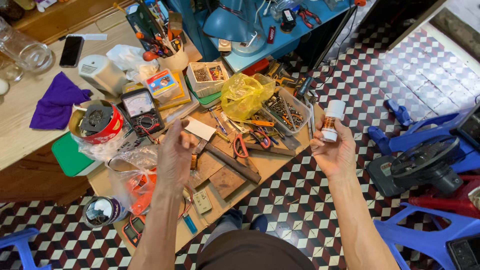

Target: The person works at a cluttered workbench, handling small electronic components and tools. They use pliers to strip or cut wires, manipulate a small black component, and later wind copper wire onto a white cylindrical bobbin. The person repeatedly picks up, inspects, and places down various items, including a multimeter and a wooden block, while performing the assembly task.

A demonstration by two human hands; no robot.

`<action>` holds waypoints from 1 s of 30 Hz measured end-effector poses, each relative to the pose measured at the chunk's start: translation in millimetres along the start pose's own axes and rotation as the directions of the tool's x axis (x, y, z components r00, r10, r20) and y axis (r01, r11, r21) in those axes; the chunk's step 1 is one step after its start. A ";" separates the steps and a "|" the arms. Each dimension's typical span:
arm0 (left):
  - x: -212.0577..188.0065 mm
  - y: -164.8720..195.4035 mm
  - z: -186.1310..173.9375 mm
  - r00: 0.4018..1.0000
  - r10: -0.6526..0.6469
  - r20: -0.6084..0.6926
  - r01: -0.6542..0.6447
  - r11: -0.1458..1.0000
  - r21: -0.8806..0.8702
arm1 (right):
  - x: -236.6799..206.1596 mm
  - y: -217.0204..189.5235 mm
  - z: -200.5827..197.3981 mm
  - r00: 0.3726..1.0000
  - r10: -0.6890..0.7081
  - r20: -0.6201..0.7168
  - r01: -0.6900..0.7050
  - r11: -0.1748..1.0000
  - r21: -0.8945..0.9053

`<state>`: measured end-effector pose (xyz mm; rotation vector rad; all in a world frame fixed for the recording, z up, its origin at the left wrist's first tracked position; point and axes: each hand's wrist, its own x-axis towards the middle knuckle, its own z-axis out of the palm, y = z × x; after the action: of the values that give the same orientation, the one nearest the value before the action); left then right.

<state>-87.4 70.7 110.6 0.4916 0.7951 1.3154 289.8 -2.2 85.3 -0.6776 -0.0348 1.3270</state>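
**A small white bottle held up over a crowded worktop**

We look down on a low wooden worktop (280, 162) heaped with tools, standing on a checkered tile floor (400, 70). To the right lie blue plastic chairs (425, 132) and a dark fan (425, 167). At the left edge of the clutter sits a purple cloth (57, 102), with a black phone (71, 50) above it.

Nearer the middle we see a yellow plastic bag (243, 95) bunched up just beside a clear tray of metal parts (286, 111). A meter with a dial (141, 111) stands next to a red-banded roll (97, 122). A pair of red-handled pliers (242, 145) rests on the boards near the front.

Our left hand (175, 155) hovers above the worktop with fingers loosely spread and blurred, holding nothing we can make out. Our right hand (334, 152) is closed around the lower part of a small white bottle (332, 120) with a brown label, held upright in the air off the worktop's right edge, above the tiles.
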 end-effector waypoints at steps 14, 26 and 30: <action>-52.8 84.3 -5.1 0.441 -0.842 0.311 0.099 0.390 0.915 | 26.6 -24.2 -27.7 1.000 0.008 -0.004 -0.008 1.000 0.028; 11.4 28.5 17.4 0.986 -0.086 0.145 -0.035 0.740 0.672 | -5.1 -18.2 -13.2 0.996 -0.008 0.086 0.009 1.000 -0.011; -14.6 58.2 29.3 0.976 -0.027 0.217 0.086 0.961 -0.264 | -7.7 -16.7 -21.9 0.998 -0.019 -0.060 0.018 1.000 -0.017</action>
<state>-104.4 72.1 175.1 0.3779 0.4394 1.2708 311.1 -20.0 78.1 -0.7293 -0.0039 1.2896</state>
